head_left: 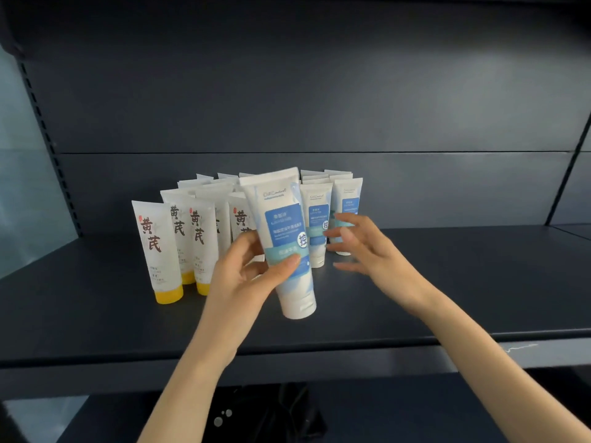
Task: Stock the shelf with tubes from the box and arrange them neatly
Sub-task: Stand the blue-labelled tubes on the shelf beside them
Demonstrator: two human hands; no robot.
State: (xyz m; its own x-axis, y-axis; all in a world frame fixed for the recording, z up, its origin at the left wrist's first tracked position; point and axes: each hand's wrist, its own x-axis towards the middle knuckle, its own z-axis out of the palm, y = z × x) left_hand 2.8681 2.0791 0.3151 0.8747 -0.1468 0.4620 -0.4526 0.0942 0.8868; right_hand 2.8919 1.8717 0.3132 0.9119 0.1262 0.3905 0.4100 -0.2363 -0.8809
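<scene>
The blue-labelled tube (284,244) is hanging cap-down and leaning slightly near the front of the dark shelf (447,282), ahead of the group already standing there. Whether its cap is touching the deck cannot be told. The left hand (246,276) is holding it round the lower body, with the thumb across the label and the fingers behind. The right hand (361,247) is hovering wide, fingers spread and holding nothing, just in front of the standing blue-labelled tubes (316,219). To their left, the yellow-capped tubes (160,251) are standing in rows.

The step in hand is probably setting this tube down among its own kind. Doing it well is calling for straightening the tube upright, label forward, and lowering it flat on its cap in line with the blue rows. The free hand could be steadying the neighbours, since tall tubes on narrow caps would likely topple at a nudge.
</scene>
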